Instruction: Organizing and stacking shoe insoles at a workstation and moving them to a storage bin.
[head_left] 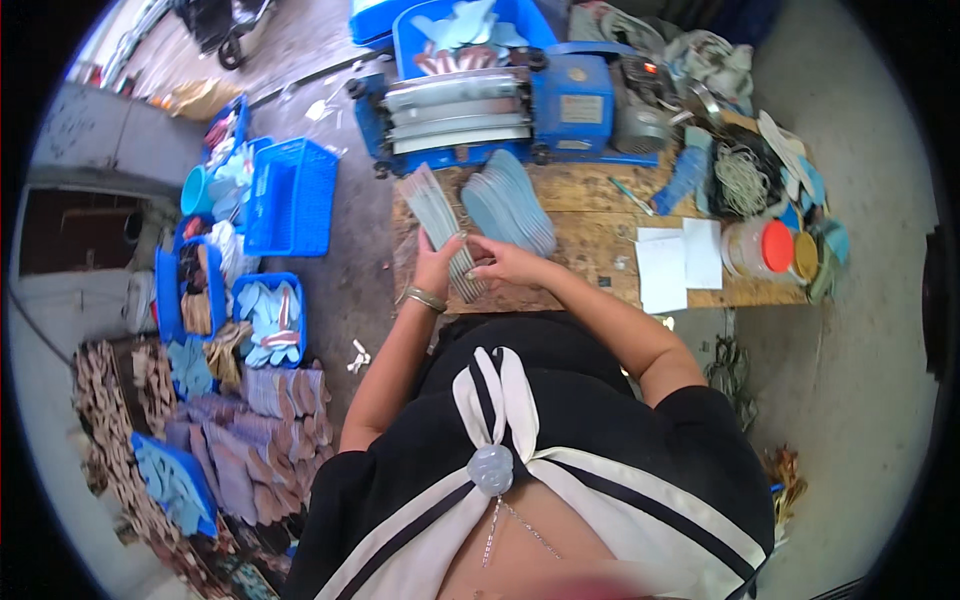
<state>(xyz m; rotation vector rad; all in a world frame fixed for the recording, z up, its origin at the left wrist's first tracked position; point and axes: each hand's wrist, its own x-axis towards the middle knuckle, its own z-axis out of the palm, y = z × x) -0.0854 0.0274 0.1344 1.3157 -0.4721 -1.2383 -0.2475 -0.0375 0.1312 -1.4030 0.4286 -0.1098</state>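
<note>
Several blue baskets (290,195) of cut insoles sit on the floor at the far left, within reach of the bench. From my remote seat, I see the left hand (437,265) curled around a fanned stack of grey insoles (440,225), propped upright on the wooden bench (590,250), seemingly to keep the edges aligned. The right hand (505,262) pinches the stack's lower end. A second blue-grey fan (510,205) lies beside it, below the blue roller machine (500,100).

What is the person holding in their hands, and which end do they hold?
Both hands hold a fanned stack of thin grey-blue insole-shaped sheets by its near, lower end: the left hand wraps that end, and the right hand pinches it beside it.
</note>
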